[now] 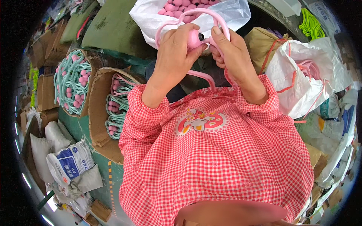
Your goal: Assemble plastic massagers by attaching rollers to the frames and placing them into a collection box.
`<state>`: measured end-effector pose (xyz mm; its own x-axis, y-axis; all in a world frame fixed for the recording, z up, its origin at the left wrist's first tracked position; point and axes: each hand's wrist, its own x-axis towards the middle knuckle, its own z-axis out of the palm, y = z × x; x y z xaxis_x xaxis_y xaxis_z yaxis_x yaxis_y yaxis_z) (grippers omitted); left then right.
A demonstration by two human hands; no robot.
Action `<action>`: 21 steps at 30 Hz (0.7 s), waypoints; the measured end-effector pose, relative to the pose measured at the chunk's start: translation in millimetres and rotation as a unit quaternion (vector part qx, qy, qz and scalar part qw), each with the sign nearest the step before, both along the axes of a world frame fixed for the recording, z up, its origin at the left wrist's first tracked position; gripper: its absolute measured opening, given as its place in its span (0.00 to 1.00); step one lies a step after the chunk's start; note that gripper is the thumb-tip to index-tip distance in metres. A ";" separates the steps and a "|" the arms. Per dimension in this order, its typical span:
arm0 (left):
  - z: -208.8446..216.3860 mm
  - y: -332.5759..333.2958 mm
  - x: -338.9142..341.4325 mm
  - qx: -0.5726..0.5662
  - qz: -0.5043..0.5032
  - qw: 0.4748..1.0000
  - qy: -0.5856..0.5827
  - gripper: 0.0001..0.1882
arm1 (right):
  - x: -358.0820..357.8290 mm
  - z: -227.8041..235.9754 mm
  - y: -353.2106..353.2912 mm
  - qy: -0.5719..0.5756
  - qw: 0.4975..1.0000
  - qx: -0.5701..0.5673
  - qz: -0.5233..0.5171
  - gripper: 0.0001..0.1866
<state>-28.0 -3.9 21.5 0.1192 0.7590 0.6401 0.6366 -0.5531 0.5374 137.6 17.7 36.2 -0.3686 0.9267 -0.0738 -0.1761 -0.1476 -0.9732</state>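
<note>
My left hand (169, 58) is closed around a pink ball-shaped knob (193, 39) that has a black round piece on its side facing right. In my right hand (238, 54), a pink tube (224, 28) is pinched, its end close to the black piece. I cannot tell whether the two touch. The tube loops up over both hands and hangs down in front of my red checked smock (211, 150). Just beyond my hands stands a white sack (145, 13) full of similar pink knobs (177, 8).
To the left, two cardboard boxes (98, 113) hold mint-green tubes (68, 90) with pink knobs. A white woven sack (284, 71) with pink tubes is at right, beside a brown bag (256, 43). Filled plastic sacks (73, 162) lie at lower left. Bright green cords (312, 24) lie far right.
</note>
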 end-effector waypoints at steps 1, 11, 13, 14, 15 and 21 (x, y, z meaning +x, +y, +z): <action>-2.6 1.4 -3.8 0.000 0.020 0.999 0.045 0.19 | -0.8 0.6 -1.3 -0.008 1.000 0.011 0.010 0.20; 3.6 -11.9 -17.7 -0.186 -0.062 0.980 -0.040 0.16 | 0.4 0.6 -5.9 -0.027 0.998 -0.018 0.056 0.19; 3.2 -12.1 -25.0 -0.199 -0.081 0.976 -0.033 0.16 | 0.1 1.8 -6.3 -0.051 0.997 -0.020 0.059 0.19; 2.8 -11.5 -28.0 -0.210 -0.103 0.972 -0.025 0.17 | -0.2 3.4 -6.7 -0.052 0.997 -0.021 0.061 0.19; 2.2 -11.1 -30.5 -0.211 -0.101 0.972 -0.026 0.17 | -0.8 5.3 -7.6 -0.060 0.996 -0.019 0.069 0.19; -1.7 -13.5 -29.5 -0.249 -0.127 0.960 -0.027 0.18 | -1.1 6.5 -3.8 -0.085 0.992 -0.003 0.094 0.22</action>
<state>-57.5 -17.4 19.8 0.3172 0.9235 0.2156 0.4798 -0.3524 0.8035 136.6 14.0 42.7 -0.5158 0.8426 -0.1549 0.0213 -0.1681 -0.9855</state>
